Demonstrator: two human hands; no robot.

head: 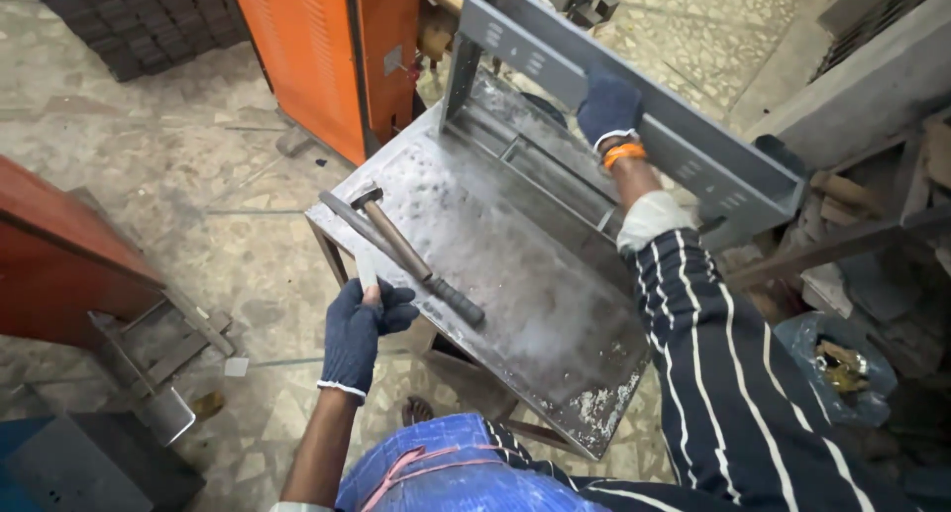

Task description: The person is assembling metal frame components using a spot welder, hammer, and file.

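**Gloved hands steady a grey steel channel at a pitted workbench**

Fingers of our right hand [608, 108], in a dark blue knit glove, are curled tight over the upper flange of a long grey metal channel [644, 126], which stands tilted on edge along the far side of the steel table [515, 304]. Our left hand [357, 332], gloved the same, is closed around the end of a flat metal strip [345, 223] at the table's near-left corner. Just beside that strip, a wooden-shafted hammer [411, 255] lies slantwise on the scarred tabletop, its black grip toward us. An orange machine cabinet [327, 47] stands beyond the table's left end, and a blue plastic bag [832, 363] sits on the floor to the right.

We judge the channel precarious: one hand alone holds it, and a slackened grip could tip it onto the table. The hammer's grip lies near the edge, so a jolt might send it to the floor.
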